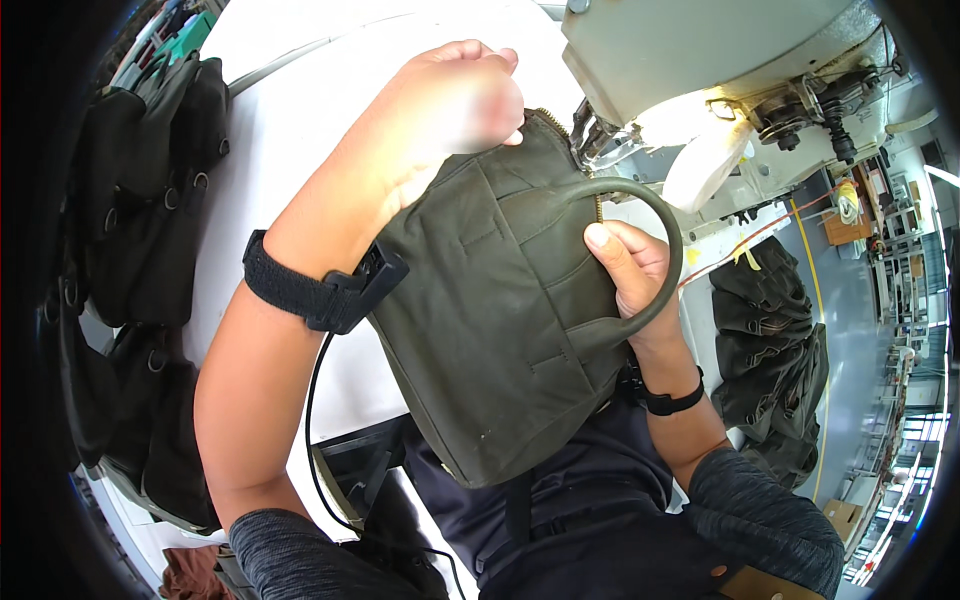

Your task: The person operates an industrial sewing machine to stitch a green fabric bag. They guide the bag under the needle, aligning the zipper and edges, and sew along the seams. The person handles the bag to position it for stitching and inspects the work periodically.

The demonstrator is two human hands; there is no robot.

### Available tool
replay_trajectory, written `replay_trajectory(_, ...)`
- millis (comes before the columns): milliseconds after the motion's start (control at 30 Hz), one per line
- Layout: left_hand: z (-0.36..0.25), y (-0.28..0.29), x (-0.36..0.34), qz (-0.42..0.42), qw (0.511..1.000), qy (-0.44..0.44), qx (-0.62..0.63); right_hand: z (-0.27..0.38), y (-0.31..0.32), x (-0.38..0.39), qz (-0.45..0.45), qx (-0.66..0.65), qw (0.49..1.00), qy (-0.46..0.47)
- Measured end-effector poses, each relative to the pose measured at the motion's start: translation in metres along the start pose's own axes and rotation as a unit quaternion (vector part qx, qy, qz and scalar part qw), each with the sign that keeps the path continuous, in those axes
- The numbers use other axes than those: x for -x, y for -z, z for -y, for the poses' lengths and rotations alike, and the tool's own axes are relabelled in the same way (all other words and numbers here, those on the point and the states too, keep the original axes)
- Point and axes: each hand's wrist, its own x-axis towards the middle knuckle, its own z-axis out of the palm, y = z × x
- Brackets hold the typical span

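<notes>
A dark olive handbag [480, 310] lies tilted across the front of the white table, its lower end over my lap. Its arched handle [672, 235] stands out to the right. My left hand [465, 105] is closed at the bag's far edge; part of it is blurred and its fingertips are mostly hidden. Inside the handle's loop, my right hand [635, 265] grips the bag's right edge, thumb on top, beside a brass zipper [599, 208]. The zipper's far stretch runs close to the presser foot [597, 140] of a sewing machine [690, 50]; whether they touch I cannot tell.
Several dark bags with metal rings [140, 190] are piled along the left side. More dark olive bags [765, 350] lie to the right, beyond the machine. A black cable [312, 430] hangs from my left wrist strap [320, 295]. The white table [270, 130] extends to the far left.
</notes>
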Motion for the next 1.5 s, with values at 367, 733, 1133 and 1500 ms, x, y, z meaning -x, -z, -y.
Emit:
replay_trajectory(367, 0.011, 0.006, -0.013, -0.002, 0.998, 0.016, 0.053, 0.001, 0.004, 0.0, 0.0, 0.019, 1.0, 0.003)
replay_trajectory(733, -0.02, -0.005, 0.005, 0.085, 0.961, -0.027, -0.26, 0.0, 0.004, 0.0, 0.004, 0.006, 1.0, 0.0)
replay_trajectory(1133, -0.007, -0.001, -0.005, 0.091, 0.926, -0.092, -0.354, -0.001, 0.004, 0.002, -0.019, 0.033, 0.999, 0.026)
replay_trajectory(1500, 0.001, 0.01, -0.007, 0.109, 0.936, -0.106, -0.317, 0.0, 0.001, 0.001, -0.003, 0.022, 0.999, 0.032)
